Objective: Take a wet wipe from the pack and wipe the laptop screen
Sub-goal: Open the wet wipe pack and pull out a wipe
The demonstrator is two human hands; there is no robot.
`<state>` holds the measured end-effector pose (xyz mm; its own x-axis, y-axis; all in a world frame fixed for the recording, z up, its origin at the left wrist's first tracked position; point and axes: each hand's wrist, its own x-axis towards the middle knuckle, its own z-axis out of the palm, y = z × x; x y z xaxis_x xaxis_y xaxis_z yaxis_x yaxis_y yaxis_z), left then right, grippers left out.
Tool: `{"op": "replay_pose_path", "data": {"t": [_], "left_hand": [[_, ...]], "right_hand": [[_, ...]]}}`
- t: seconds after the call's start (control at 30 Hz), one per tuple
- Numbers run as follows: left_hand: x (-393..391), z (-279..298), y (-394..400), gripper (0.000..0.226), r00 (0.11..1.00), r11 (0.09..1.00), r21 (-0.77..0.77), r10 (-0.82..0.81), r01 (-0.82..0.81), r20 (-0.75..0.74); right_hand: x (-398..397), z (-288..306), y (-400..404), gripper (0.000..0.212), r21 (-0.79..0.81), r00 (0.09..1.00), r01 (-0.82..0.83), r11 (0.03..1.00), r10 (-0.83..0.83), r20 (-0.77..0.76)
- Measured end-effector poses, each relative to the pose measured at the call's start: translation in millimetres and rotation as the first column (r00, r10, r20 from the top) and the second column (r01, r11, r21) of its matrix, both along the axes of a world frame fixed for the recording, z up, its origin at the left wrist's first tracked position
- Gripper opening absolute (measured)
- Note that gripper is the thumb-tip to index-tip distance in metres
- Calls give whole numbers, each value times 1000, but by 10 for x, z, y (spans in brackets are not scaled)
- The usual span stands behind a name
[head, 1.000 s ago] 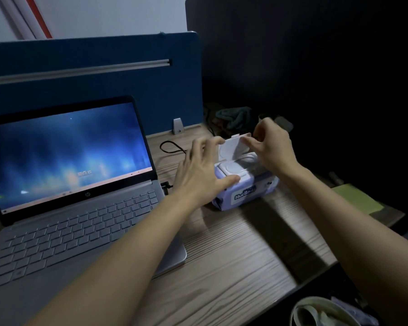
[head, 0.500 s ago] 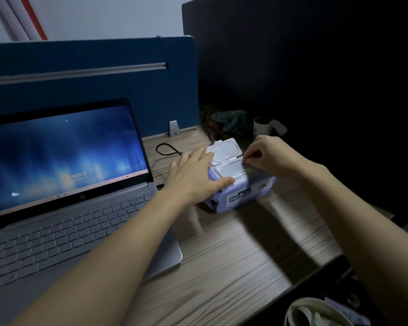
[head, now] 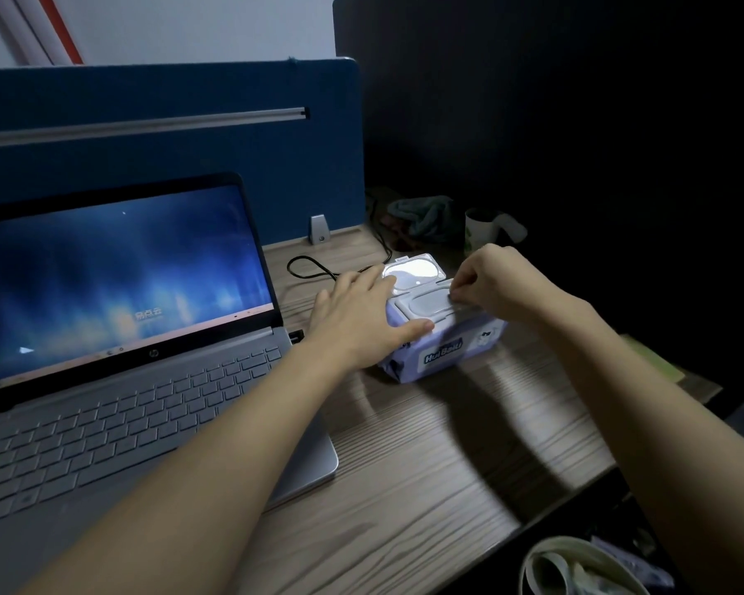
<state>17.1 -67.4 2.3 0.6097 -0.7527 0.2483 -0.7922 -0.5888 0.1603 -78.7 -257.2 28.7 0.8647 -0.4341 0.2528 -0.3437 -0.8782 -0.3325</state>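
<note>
pressing left hand [head: 361, 319] flat on wet wipe pack [head: 443, 341], right hand [head: 490, 281] pinching at its opening, lid [head: 413, 272] flipped back beyond, pack's length running toward right hand, laptop [head: 138, 337] left of left hand

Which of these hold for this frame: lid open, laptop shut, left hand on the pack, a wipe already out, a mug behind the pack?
1. The pack has its lid flipped open. True.
2. The laptop is shut. False: it is open with the screen lit.
3. The left hand rests on the pack. True.
4. A wipe is already pulled free. False: the right hand pinches at the opening, and no wipe shows.
5. A mug stands behind the pack. True.
</note>
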Motion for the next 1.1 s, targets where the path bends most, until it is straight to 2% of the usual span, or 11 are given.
{"op": "replay_pose_path", "data": {"t": [0.1, 0.17, 0.27, 0.37, 0.4, 0.47, 0.53, 0.73, 0.87, 0.97, 1.1], "left_hand": [[-8, 11, -1, 92, 1000, 1000, 2, -9, 9, 3], [-12, 22, 0, 91, 1000, 1000, 2, -12, 12, 6], [-29, 33, -1, 90, 1000, 1000, -3, -20, 20, 10], [-38, 48, -6, 90, 1000, 1000, -7, -28, 28, 11], [-38, 53, -9, 91, 999, 999, -11, -31, 31, 13], [-37, 64, -18, 91, 999, 999, -20, -36, 36, 17], [-32, 71, -28, 91, 999, 999, -28, -37, 38, 21], [-7, 67, -48, 88, 997, 996, -47, -78, 79, 25], [0, 89, -79, 83, 993, 992, -59, -111, 113, 31], [5, 96, -87, 80, 993, 990, -72, -122, 122, 10], [18, 92, -94, 79, 991, 989, -68, -131, 130, -10]], "right_hand": [[13, 32, 6, 27, 114, 1000, 28, 993, -27, -13], [26, 55, 23, 30, 145, 998, 54, 988, -48, -42], [53, 102, 44, 24, 197, 991, 83, 977, -60, -119], [84, 175, 80, 7, 242, 976, 120, 963, -70, -206], [102, 196, 92, 13, 250, 970, 137, 959, -79, -229], [129, 222, 120, 26, 238, 957, 161, 958, -93, -275], [140, 237, 158, 30, 224, 948, 171, 959, -98, -304], [116, 206, 195, 25, 149, 948, 223, 963, -179, -264], [120, 209, 196, 22, 171, 942, 250, 953, -199, -271], [141, 201, 187, 29, 184, 936, 283, 941, -229, -266], [184, 173, 197, 29, 148, 937, 270, 951, -224, -269]]}}
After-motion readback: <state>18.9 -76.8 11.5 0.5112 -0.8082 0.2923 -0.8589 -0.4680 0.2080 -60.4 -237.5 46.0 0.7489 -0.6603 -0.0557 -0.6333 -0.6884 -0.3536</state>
